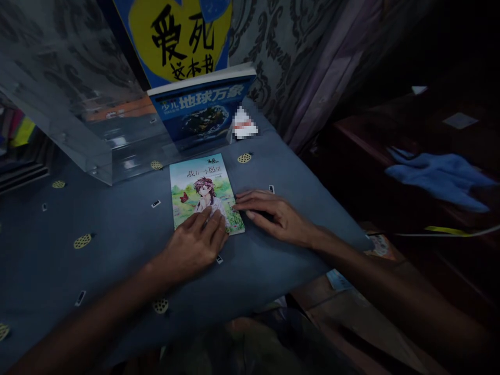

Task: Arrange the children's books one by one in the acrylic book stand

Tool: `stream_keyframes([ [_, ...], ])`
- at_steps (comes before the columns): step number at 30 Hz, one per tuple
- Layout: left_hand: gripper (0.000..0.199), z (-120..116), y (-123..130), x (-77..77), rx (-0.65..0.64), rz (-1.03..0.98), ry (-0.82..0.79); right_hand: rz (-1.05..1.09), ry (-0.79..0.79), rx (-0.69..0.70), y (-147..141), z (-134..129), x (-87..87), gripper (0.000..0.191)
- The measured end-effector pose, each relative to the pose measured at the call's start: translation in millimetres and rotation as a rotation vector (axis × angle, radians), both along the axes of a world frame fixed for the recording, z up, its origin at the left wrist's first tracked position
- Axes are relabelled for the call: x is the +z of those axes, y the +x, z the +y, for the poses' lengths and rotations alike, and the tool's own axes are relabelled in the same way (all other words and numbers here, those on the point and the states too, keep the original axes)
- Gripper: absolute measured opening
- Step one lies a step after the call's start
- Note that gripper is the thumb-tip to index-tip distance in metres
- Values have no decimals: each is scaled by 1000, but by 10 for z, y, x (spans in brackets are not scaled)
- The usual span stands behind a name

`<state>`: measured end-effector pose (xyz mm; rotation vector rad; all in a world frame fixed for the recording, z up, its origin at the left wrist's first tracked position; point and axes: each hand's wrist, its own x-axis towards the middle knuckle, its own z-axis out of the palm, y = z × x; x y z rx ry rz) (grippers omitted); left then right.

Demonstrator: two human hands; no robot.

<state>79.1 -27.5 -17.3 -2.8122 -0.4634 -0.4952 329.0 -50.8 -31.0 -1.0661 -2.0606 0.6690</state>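
A thin book [203, 190] with a drawn child and a butterfly on its cover lies flat on the blue-grey tablecloth [121, 245]. Over its lower edge rests my left hand [199, 237], fingers on the cover and not wrapped round anything. My right hand [275, 216] is beside the book's right edge, with its fingers stretched out and the fingertips at that edge. Behind it a blue book with a globe [203, 114] leans upright on a clear acrylic stand [96, 159].
A larger blue and yellow book [177, 41] stands at the back. Dark stacked books [23, 151] are at the far left. Patterned curtains [269, 47] hang behind the table. Right of the table, a blue cloth [441, 174] lies on a dark surface.
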Motion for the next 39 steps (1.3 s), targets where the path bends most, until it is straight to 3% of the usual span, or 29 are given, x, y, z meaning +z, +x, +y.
stream_keyframes([
  [5,21,-2,28,3,1,-30,70,-6,14,-11,0,1,-24,29],
  [10,23,3,-1,34,-18,-56,40,-31,58,3,-41,-53,2,28],
  [14,20,7,-130,108,-60,-126,-35,-32,87,73,-211,-240,82,27],
  [17,21,41,-273,181,-70,-153,-143,-171,79,133,-426,-415,153,26],
  [19,27,97,-357,227,-22,-111,-176,-274,101,189,-583,-478,197,25],
  [23,26,251,-396,267,193,-5,-169,-361,155,358,-846,-400,241,32],
  [25,20,307,-330,249,275,8,-151,-361,191,428,-922,-307,231,30],
  [29,28,330,-94,166,369,48,-88,-273,251,495,-910,-156,171,19],
  [31,25,314,15,137,411,87,-70,-171,263,429,-820,-105,150,26],
  [34,18,297,103,139,450,146,-57,18,222,167,-636,-23,139,30],
  [39,23,311,105,185,427,181,-53,335,-103,-297,-399,140,79,31],
])
